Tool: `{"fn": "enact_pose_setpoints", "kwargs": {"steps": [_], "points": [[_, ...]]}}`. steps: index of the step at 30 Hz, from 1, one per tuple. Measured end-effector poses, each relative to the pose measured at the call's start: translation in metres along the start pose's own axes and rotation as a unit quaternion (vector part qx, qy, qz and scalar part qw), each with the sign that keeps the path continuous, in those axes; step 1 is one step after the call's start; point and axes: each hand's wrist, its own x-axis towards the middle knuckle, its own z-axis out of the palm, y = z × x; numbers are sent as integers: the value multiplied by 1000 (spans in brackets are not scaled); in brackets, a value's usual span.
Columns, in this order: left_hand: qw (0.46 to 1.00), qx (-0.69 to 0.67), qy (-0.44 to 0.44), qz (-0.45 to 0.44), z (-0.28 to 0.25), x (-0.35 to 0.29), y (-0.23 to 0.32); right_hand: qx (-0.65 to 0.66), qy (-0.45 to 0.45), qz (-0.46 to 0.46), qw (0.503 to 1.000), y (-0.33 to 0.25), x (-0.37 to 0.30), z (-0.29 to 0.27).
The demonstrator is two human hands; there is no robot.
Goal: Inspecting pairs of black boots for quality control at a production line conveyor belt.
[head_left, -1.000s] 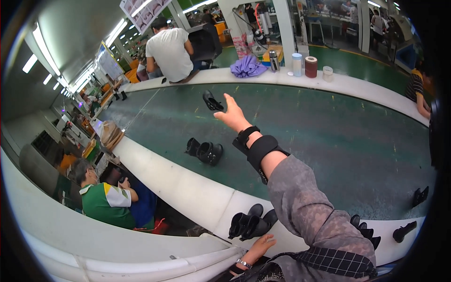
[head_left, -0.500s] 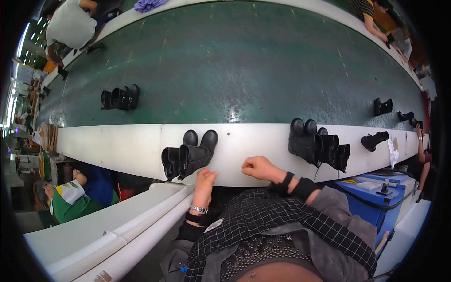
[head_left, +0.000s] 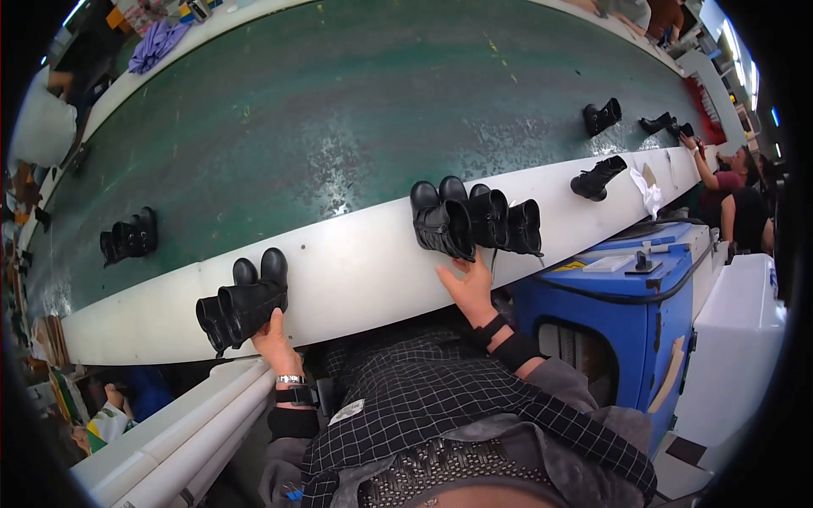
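Head view, boot (head_left: 252, 310) against left hand (head_left: 273, 344), grip unclear, boots (head_left: 442, 227) beyond spread right hand (head_left: 471, 292)

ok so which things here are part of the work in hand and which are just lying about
Likely part of the work:
- left black boots, by the left hand
- right black boots, by the right hand

Seemingly just lying about:
- purple cloth, far left
- crumpled white sheet, right
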Motion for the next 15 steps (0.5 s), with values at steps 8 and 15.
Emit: {"fn": "enact_pose_setpoints", "kwargs": {"steps": [8, 15], "points": [[996, 39, -45, 65, 22, 2, -8, 44, 2, 85, 995, -20, 33, 35], [994, -34, -90, -61, 21, 7, 7, 121, -10, 53, 991, -19, 39, 38]]}}
